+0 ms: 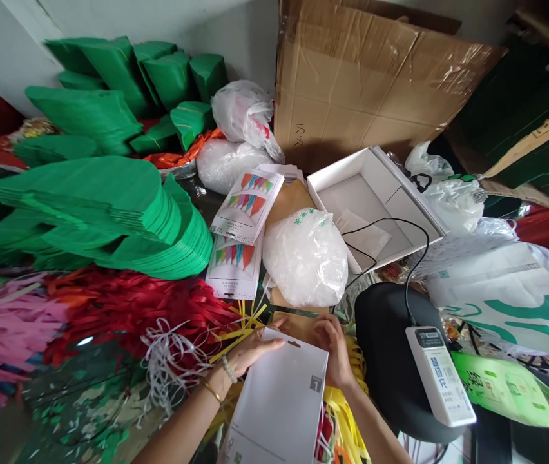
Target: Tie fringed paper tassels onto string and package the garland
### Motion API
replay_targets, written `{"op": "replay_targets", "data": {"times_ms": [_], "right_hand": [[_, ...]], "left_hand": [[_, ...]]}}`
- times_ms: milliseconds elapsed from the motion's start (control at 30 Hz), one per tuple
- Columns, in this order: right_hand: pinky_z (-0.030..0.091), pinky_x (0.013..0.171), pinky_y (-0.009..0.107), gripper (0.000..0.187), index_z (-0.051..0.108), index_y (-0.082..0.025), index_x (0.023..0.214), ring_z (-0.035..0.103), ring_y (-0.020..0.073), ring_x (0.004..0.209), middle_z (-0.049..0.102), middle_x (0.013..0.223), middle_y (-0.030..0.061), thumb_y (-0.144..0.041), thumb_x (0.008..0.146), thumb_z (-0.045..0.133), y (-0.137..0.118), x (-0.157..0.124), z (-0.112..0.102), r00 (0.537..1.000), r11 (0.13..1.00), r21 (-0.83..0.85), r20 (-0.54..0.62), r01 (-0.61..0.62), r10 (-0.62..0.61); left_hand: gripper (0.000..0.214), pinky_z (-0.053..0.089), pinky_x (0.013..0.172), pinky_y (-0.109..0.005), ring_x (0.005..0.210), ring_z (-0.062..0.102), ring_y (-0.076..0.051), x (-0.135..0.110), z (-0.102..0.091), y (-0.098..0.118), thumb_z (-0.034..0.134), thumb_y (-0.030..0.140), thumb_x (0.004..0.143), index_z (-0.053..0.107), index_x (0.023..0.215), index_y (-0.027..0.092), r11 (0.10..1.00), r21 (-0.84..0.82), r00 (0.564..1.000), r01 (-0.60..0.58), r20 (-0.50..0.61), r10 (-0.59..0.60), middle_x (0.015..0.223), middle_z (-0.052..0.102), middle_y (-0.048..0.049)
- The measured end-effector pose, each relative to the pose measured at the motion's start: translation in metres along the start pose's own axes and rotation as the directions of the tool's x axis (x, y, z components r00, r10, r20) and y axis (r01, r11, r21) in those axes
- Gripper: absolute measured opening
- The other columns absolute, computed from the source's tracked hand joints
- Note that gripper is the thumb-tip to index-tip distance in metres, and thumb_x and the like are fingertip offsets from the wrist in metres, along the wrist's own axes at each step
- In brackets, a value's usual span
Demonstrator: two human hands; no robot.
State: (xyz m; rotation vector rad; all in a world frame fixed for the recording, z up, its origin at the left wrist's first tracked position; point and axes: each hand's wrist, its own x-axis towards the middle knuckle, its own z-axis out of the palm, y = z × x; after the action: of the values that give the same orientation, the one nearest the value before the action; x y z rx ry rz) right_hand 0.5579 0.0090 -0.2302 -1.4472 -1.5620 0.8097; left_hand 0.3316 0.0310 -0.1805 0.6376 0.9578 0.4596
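A white packaging card (279, 399) with a hang slot and small print is tilted up in front of me. My left hand (255, 348) is closed on its upper left edge, thumb across the front and fingers behind. At the card's upper right edge is my right hand (335, 348), fingers curled in; whatever they pinch is hidden. Yellow strips (339, 419) and some red and white ones show below and beside the card. Just beyond my hands sits a clear plastic bag (306, 258) with white contents. Two printed bunting packs (248, 203) overlap to its left.
Stacked green sheets (76, 200) fill the left, above red strips (153, 309) and pink strips (8, 335). An open white box (375, 200) and upright cardboard (352, 84) stand behind. At right, a power bank (439, 377) with a cable lies on a black seat (385, 341) near a green bottle (511, 390).
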Motion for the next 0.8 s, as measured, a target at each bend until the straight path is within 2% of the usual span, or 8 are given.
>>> {"op": "replay_targets", "data": {"times_ms": [67, 133, 200, 300, 400, 500, 667, 800], "right_hand": [[0.055, 0.072, 0.03, 0.017, 0.058, -0.019, 0.085, 0.063, 0.0193, 0.084, 0.06, 0.092, 0.0077, -0.03, 0.093, 0.048, -0.007, 0.006, -0.013, 0.995, 0.985, 0.157, -0.063, -0.072, 0.083], [0.054, 0.071, 0.029, 0.017, 0.057, -0.018, 0.085, 0.063, 0.0193, 0.081, 0.061, 0.088, 0.0069, -0.033, 0.091, 0.053, -0.023, 0.008, -0.032, 0.991, 0.977, 0.195, -0.079, -0.087, 0.104], [0.052, 0.071, 0.029, 0.017, 0.058, -0.018, 0.084, 0.063, 0.0189, 0.079, 0.062, 0.085, 0.0059, -0.034, 0.089, 0.057, -0.05, 0.0, -0.052, 0.987, 0.969, 0.216, -0.071, -0.124, 0.143], [0.05, 0.07, 0.029, 0.016, 0.06, -0.02, 0.082, 0.06, 0.0179, 0.073, 0.062, 0.077, 0.0023, -0.035, 0.088, 0.061, -0.109, -0.027, -0.067, 0.982, 0.967, 0.174, -0.007, -0.184, 0.188], [0.048, 0.072, 0.03, 0.012, 0.062, -0.023, 0.08, 0.06, 0.0187, 0.075, 0.064, 0.077, 0.0011, -0.032, 0.088, 0.062, -0.167, -0.061, -0.059, 0.991, 0.993, 0.008, 0.074, -0.116, 0.115], [0.047, 0.069, 0.031, 0.011, 0.061, -0.024, 0.083, 0.06, 0.02, 0.075, 0.064, 0.078, 0.0017, -0.029, 0.091, 0.056, -0.202, -0.09, -0.041, 0.997, 0.989, -0.149, 0.067, -0.018, 0.028], [0.045, 0.067, 0.034, 0.007, 0.056, -0.025, 0.097, 0.058, 0.0224, 0.072, 0.063, 0.078, 0.0027, -0.027, 0.091, 0.053, -0.225, -0.122, -0.02, 0.995, 0.945, -0.32, -0.045, 0.066, -0.084], [0.043, 0.071, 0.038, 0.023, 0.05, -0.024, 0.117, 0.057, 0.026, 0.076, 0.063, 0.075, 0.0038, -0.026, 0.094, 0.048, -0.237, -0.141, 0.0, 0.97, 0.882, -0.459, -0.152, 0.102, -0.192]], "left_hand": [[0.062, 0.05, 0.082, -0.032, 0.091, 0.068, -0.023, -0.006, 0.004, 0.004, 0.077, 0.036, 0.074, 0.06, 0.13, 0.017, 1.0, -0.004, 1.0, -0.001, -0.005, 0.001, 0.101, 0.075, -0.0067], [0.047, 0.051, 0.082, -0.033, 0.09, 0.068, -0.024, -0.016, 0.011, 0.008, 0.078, 0.038, 0.072, 0.07, 0.113, 0.016, 0.999, 0.027, 0.999, -0.026, -0.031, 0.027, 0.096, 0.076, -0.0061], [0.037, 0.051, 0.081, -0.033, 0.088, 0.068, -0.024, -0.03, 0.02, 0.013, 0.078, 0.039, 0.072, 0.073, 0.099, 0.015, 0.99, 0.112, 0.993, -0.09, -0.072, 0.098, 0.092, 0.076, -0.0056], [0.035, 0.051, 0.079, -0.032, 0.088, 0.067, -0.024, -0.056, 0.035, 0.018, 0.079, 0.04, 0.071, 0.072, 0.096, 0.016, 0.958, 0.203, 0.972, -0.201, -0.083, 0.221, 0.09, 0.075, -0.0051], [0.035, 0.05, 0.071, -0.03, 0.081, 0.066, -0.023, -0.085, 0.045, 0.019, 0.076, 0.044, 0.073, 0.072, 0.094, 0.016, 0.936, 0.217, 0.958, -0.275, -0.024, 0.287, 0.083, 0.073, -0.0039], [0.034, 0.049, 0.067, -0.028, 0.076, 0.064, -0.021, -0.111, 0.051, 0.017, 0.073, 0.046, 0.076, 0.072, 0.092, 0.015, 0.912, 0.247, 0.944, -0.328, 0.041, 0.328, 0.082, 0.072, -0.0039], [0.035, 0.05, 0.067, -0.029, 0.075, 0.063, -0.021, -0.148, 0.052, 0.015, 0.07, 0.045, 0.079, 0.071, 0.094, 0.013, 0.886, 0.229, 0.914, -0.404, 0.133, 0.382, 0.086, 0.072, -0.0062], [0.031, 0.048, 0.061, -0.027, 0.067, 0.061, -0.017, -0.171, 0.049, 0.012, 0.071, 0.043, 0.079, 0.069, 0.089, 0.013, 0.872, 0.24, 0.905, -0.426, 0.136, 0.404, 0.078, 0.07, -0.0039]]}}
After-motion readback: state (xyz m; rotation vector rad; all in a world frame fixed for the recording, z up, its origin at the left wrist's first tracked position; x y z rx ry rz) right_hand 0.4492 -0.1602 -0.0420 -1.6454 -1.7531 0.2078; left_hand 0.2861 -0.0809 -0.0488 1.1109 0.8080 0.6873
